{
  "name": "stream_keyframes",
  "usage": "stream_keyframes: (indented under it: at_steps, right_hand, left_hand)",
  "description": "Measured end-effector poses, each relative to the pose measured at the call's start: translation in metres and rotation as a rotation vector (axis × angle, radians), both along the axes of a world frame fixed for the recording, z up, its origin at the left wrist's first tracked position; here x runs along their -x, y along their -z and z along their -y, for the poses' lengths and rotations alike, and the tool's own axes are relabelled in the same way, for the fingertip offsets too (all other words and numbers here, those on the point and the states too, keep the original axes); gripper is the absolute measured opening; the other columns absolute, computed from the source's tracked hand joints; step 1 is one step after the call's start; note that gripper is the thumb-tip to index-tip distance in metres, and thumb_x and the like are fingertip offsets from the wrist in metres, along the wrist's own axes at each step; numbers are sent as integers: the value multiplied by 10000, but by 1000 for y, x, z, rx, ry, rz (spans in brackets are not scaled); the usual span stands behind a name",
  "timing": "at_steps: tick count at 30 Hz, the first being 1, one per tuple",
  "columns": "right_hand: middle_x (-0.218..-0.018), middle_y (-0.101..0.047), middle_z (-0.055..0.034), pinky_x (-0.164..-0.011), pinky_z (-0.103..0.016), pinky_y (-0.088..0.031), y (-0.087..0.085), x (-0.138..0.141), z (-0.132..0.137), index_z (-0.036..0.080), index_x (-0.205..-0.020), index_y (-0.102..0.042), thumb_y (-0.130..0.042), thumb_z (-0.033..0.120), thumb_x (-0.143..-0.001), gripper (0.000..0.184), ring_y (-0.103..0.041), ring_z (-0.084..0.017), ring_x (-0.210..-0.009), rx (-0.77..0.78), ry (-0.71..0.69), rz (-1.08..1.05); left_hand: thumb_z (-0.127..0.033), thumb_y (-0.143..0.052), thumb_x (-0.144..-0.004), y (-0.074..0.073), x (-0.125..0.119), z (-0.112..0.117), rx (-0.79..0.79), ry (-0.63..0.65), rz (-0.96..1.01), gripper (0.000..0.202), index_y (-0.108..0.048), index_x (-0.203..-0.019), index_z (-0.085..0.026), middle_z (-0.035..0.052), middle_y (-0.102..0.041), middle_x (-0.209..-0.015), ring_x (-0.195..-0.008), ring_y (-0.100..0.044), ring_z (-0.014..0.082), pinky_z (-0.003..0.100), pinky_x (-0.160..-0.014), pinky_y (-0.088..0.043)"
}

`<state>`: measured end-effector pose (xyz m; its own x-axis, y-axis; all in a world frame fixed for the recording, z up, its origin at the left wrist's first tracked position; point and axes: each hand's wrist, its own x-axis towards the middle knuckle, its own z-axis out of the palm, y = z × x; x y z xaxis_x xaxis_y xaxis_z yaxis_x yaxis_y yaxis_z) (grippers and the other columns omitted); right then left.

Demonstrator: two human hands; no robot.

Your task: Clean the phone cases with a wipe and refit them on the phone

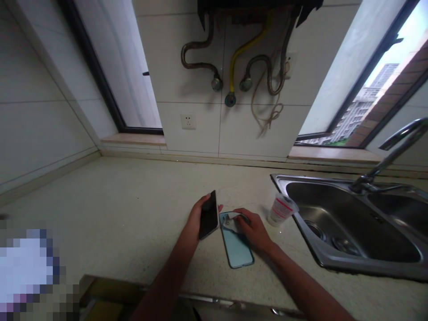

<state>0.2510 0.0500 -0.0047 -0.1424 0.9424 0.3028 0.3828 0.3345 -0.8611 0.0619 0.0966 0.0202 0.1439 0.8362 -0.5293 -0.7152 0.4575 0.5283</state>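
My left hand (197, 215) is wrapped round a smartphone (209, 216), held tilted with its dark screen showing. Just right of it, a light blue phone case (237, 247) lies on the counter, with a camera cutout near its top. Over the top end of that case, the fingers of my right hand (252, 227) pinch a small white piece (235, 215). Whether this piece is paper or cloth I cannot tell. A shadow falls on the case beneath it.
A clear plastic cup (281, 209) with red markings stands right of my right hand, by the steel double sink (321, 258) and its faucet (391, 156). Pipes and a yellow hose (247, 44) hang on the tiled wall above the pale counter (133, 214). Below its front edge lies an open drawer (113, 290).
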Motion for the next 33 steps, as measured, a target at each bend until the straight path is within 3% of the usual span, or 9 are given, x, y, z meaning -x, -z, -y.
stream_keyframes:
  at_steps: [7,14,20,26,29,33]
  right_hand:
    - [-927,-743,-26,-801,-334,-491,0,-3,-2,245,-1000,-716,-494,332,-934,247,-669,-219,-852,-26,-18,3]
    - [-938,-746,-31,-797,-338,-489,0,-2,-2,238,-992,-722,-514,349,-925,245,-662,-225,-853,27,14,-34]
    - [-944,-739,-38,-803,-369,-506,1,1,-3,250,-988,-749,-598,437,-890,259,-646,-240,-874,41,228,-307]
    - [-1135,-734,-64,-951,-447,-495,1,-1,-11,271,-1067,-753,-624,504,-879,327,-632,-291,-1113,15,427,-483]
    - [-1253,-694,-73,-1058,-505,-432,-7,5,-17,263,-1210,-701,-580,481,-916,386,-601,-303,-1211,-77,422,-359]
    - [-1425,-572,-62,-1154,-516,-353,-12,29,-30,275,-1328,-620,-511,383,-966,393,-492,-277,-1354,-297,139,32]
  left_hand:
    - [-442,-521,-832,9,0,-21,13,214,-13,414,-660,-970,-77,146,-715,-714,-583,-678,243,346,-566,-543]
    - [-592,-408,-884,20,11,-30,-51,332,158,637,-617,-1152,-54,220,-728,-930,-820,-717,329,505,-781,-542]
    - [-707,-330,-887,19,12,-24,-137,415,274,781,-584,-1221,-48,243,-704,-1052,-954,-696,348,523,-869,-506]
    - [-737,-314,-880,24,6,-20,-187,448,262,795,-606,-1189,-66,225,-710,-1039,-967,-687,351,517,-872,-503]
    - [-749,-309,-877,25,1,-17,-197,460,248,799,-618,-1173,-74,214,-713,-1028,-974,-684,349,508,-874,-503]
    - [-765,-307,-869,23,-3,-13,-186,426,232,809,-617,-1186,-89,191,-712,-1028,-983,-685,330,478,-891,-505]
